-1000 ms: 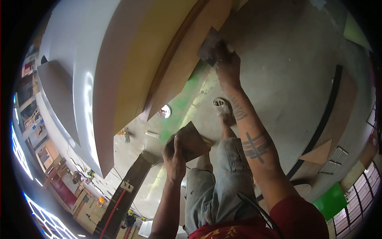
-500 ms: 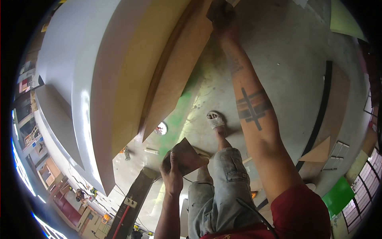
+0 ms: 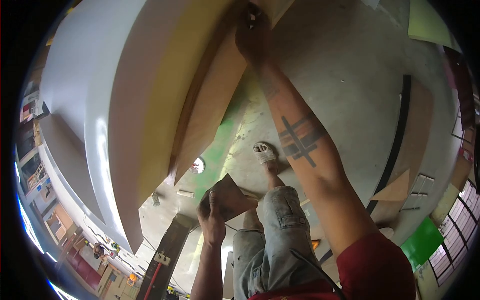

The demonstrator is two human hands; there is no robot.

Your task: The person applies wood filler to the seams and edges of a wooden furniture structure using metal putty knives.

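My left hand [image 3: 212,215] grips a dusty brown sheet of sandpaper [image 3: 231,201], its thumb lying across the face. It is low in the view, in front of my knees. Far up at the top, my right hand [image 3: 254,37] is closed against the wooden edge [image 3: 212,82] of a large curved piece. Something dark shows at its fingers, too shadowed and cut off by the angle to name. The curved piece has a glossy white side [image 3: 102,150] and dull pinkish and yellowish bands [image 3: 150,105] beside the bare wood.
A dark beam [image 3: 165,245] with a power outlet [image 3: 161,258] stands at lower left. On the floor lie a round white lid-like object [image 3: 198,165] and a small white tube [image 3: 185,194]. Brown boards [image 3: 412,135] with a black strip lie at right, near a green panel [image 3: 425,244].
My right hand has moved left and slightly down along the wooden edge, and the forearm has swung left with it. My left hand keeps its hold on the sandpaper, nearly still.
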